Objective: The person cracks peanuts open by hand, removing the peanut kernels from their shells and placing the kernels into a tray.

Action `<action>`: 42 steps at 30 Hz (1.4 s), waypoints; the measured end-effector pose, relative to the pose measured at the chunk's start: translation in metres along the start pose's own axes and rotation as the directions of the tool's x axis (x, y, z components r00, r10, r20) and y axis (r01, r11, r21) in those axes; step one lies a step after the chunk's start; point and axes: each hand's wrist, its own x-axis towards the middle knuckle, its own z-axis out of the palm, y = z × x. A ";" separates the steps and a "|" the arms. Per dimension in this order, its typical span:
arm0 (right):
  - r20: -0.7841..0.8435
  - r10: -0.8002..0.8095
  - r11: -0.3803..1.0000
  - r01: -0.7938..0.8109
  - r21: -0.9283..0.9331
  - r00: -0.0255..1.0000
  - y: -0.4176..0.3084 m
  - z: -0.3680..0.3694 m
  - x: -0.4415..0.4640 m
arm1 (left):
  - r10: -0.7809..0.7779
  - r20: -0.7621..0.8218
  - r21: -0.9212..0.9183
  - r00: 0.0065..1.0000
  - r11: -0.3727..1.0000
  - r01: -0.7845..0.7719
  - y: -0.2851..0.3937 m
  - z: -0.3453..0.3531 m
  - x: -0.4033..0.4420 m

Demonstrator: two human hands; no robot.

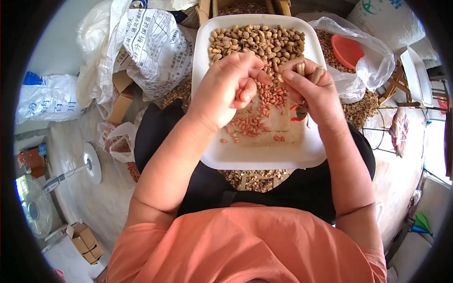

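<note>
A white plastic tub (207,158) rests across my lap. Unshelled peanuts (257,40) are heaped at its far end, with reddish shelled peanut kernels (271,96) strewn over the middle. My left hand (236,85) is over the tub's left half with its fingers curled in; whatever they hold is hidden. To the right, my right hand (311,89) wraps round a small tool (300,69) with two pale, stick-like ends. A red and dark piece (298,112) shows below that palm; I cannot tell whether it belongs to the tool. The hands are close but apart.
At left stand a printed white sack (153,52) and a fan (35,207). Right of the tub, a clear plastic bag (377,66) holds peanuts and a red bowl (347,52). Broken shells (257,181) lie below the tub, and more shells (362,111) are heaped at right.
</note>
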 end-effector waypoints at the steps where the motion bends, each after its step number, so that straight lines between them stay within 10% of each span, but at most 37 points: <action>1: 0.125 0.063 0.998 -0.064 0.001 0.990 -0.014 -0.004 -0.005 | -0.034 0.015 -0.095 0.999 0.995 0.035 -0.001 -0.008 0.004; 3: 0.507 0.074 0.996 -0.090 0.007 0.859 -0.022 -0.013 -0.007 | -0.090 0.021 -0.123 0.996 0.988 0.092 0.000 -0.013 0.009; 6: 0.293 0.232 0.972 -0.216 -0.089 0.927 -0.023 -0.001 -0.011 | -0.117 0.023 -0.091 0.993 0.989 0.118 -0.001 -0.009 0.009; 13: 0.096 -0.311 0.873 0.324 -0.364 0.946 0.010 0.032 0.002 | -0.070 0.018 0.063 0.997 0.996 0.068 -0.010 0.001 0.007; 32: 0.194 0.201 0.960 -0.154 -0.235 0.960 -0.019 0.005 0.004 | -0.277 0.080 -0.158 0.958 0.945 0.286 -0.019 -0.004 0.009; 38: 0.153 -0.240 0.814 0.284 -0.507 0.959 0.005 0.018 0.008 | -0.152 0.093 -0.175 0.984 0.971 0.166 -0.027 -0.005 0.011; 42: 0.186 -0.180 0.767 0.256 -0.589 0.966 0.007 0.018 0.010 | -0.103 0.084 -0.179 0.991 0.977 0.117 -0.031 -0.004 0.011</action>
